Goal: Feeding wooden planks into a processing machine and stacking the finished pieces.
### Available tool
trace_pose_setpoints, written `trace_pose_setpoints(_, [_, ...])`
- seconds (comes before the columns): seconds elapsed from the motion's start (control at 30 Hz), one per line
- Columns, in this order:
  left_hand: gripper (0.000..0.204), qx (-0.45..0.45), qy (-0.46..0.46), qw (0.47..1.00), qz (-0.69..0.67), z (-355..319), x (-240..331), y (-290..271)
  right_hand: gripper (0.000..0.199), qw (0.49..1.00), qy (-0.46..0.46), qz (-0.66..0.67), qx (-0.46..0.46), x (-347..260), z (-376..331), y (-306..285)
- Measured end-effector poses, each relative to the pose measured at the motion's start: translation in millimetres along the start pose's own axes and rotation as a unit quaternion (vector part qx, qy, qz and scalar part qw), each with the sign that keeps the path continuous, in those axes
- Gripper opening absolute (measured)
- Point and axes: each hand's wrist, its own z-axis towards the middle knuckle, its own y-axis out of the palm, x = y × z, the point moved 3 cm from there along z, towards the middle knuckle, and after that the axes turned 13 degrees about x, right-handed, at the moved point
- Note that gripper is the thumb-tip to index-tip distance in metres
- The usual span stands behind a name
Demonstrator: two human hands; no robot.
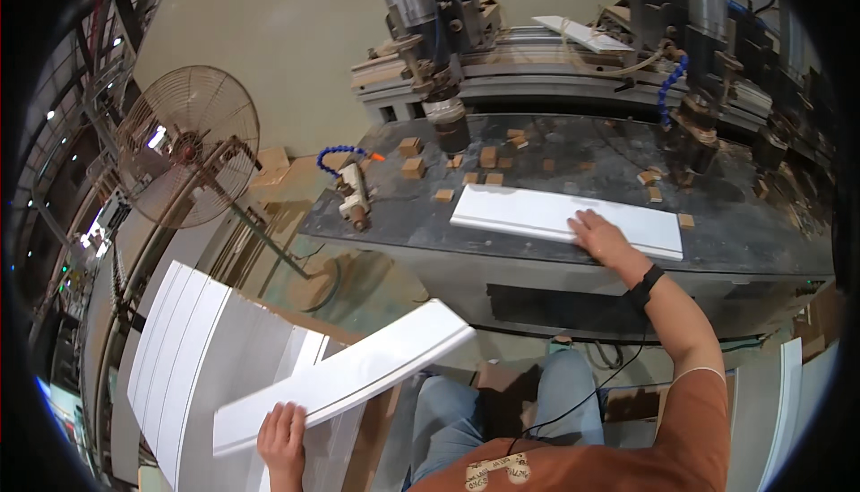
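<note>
A long white board point(349, 371) with a grooved edge slants up from the lower left, and my left hand point(282, 436) is closed on its near end, fingers over the top face. Across the dark machine table lies a second white board point(524, 210) of the same kind. My right hand point(602, 237), with a dark band at the wrist, holds this board at its front edge right of the middle, fingers bent over the top. Both thumbs are hard to make out.
Small wooden blocks point(413, 168) are scattered over the machine table point(394, 214). Vertical tool heads point(448, 120) stand over its back, a clamp-like fitting point(354, 201) at its left. A caged fan point(188, 147) stands left; stacked white panels point(184, 349) are below it.
</note>
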Motion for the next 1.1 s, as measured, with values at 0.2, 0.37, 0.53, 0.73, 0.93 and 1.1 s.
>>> trace_pose_setpoints(0.2, [0.023,0.007,-0.170,0.973,0.154,-115,-21,-39,0.041,0.999,-0.017,-0.006,0.034,-5,27,27])
trace_pose_setpoints(0.37, [0.028,0.019,-0.250,0.948,0.197,-152,-27,-31,0.041,0.999,0.018,-0.028,0.012,0,25,26])
trace_pose_setpoints(0.53, [0.044,-0.053,-0.277,0.946,0.158,-175,-23,-16,0.040,0.999,0.035,-0.032,0.002,-18,31,27])
trace_pose_setpoints(0.73, [0.061,-0.067,-0.337,0.932,0.117,-185,-32,-3,0.040,0.998,0.048,-0.029,0.012,-21,26,27])
trace_pose_setpoints(0.93, [0.058,-0.069,-0.468,0.881,0.000,-170,-49,11,0.043,0.999,0.036,-0.029,0.022,-1,19,33])
trace_pose_setpoints(1.1, [0.054,0.008,-0.328,0.943,-0.060,-48,-15,53,0.043,0.998,0.029,-0.058,0.028,0,27,52])
